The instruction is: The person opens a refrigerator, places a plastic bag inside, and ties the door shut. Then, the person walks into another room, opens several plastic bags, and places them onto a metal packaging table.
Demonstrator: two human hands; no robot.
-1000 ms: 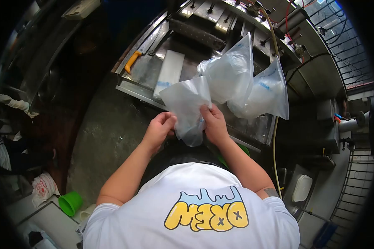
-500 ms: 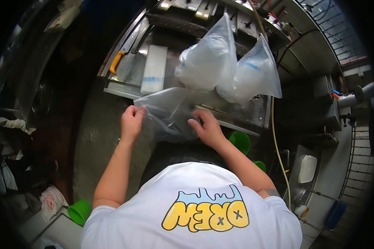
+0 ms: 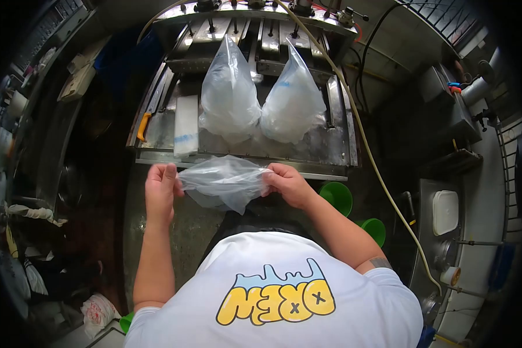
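A clear plastic bag (image 3: 226, 181) is stretched sideways between my two hands, in front of the metal table's near edge. My left hand (image 3: 163, 187) pinches its left end, and my right hand (image 3: 285, 183) grips the right end. Beyond it, two puffed clear bags stand side by side on the metal table (image 3: 325, 149): the left bag (image 3: 229, 98) and the right bag (image 3: 293, 104), which has a blue mark. A flat white stack (image 3: 185, 124) with a blue print lies to their left.
An orange-handled tool (image 3: 143, 127) lies at the table's left edge. Two green containers (image 3: 335, 198) are at the lower right of the table. A pale hose (image 3: 368, 151) runs down the right side. A white lidded box (image 3: 445, 212) rests on the right counter.
The bag has gone from hanging loosely to being stretched between both hands. My right hand has closed on its right end. The view has turned, bringing the table more centrally ahead.
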